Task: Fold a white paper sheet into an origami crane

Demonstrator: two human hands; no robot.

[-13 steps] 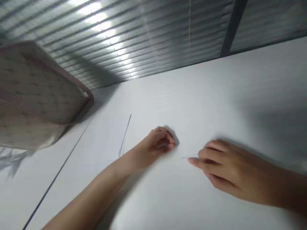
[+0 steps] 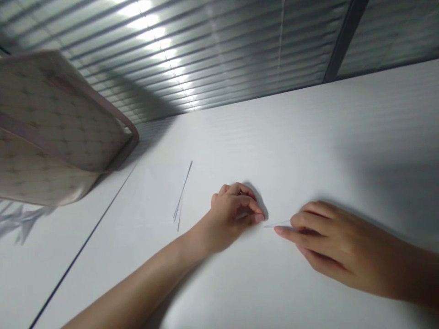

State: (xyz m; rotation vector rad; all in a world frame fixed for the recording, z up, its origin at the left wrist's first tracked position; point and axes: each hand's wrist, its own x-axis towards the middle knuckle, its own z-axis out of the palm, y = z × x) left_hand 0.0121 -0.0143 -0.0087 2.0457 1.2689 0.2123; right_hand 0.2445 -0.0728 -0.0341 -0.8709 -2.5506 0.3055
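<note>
Right hand (image 2: 329, 246) comes in from the right of view, fingers curled, grip closed on a thin pale strip (image 2: 277, 224). The strip's near end disappears behind the fingers, so the exact pinch point is hidden. Its free end sticks out to the left, toward the left hand.

Strip position: on or just above the white surface (image 2: 343, 128), between the hands; contact with the surface can't be confirmed. Long axis runs nearly level across the view, rising slightly to the right.

Left hand (image 2: 236, 212) is curled, grip closed, fingertips just beside the strip's free tip but not visibly touching it. Anything held inside that hand is hidden.

Left of that hand, a few thin dark strips (image 2: 180, 201) lie on the surface in a narrow fan, tips converging toward the bottom of the view. Material too small to tell.

Further left: a dark line (image 2: 84, 244) across the surface, and a quilted pad (image 2: 51, 123) with pink trim and a small repeating print, nothing legible. Behind everything: a slatted blind (image 2: 212, 59) and a dark frame post (image 2: 345, 39).
</note>
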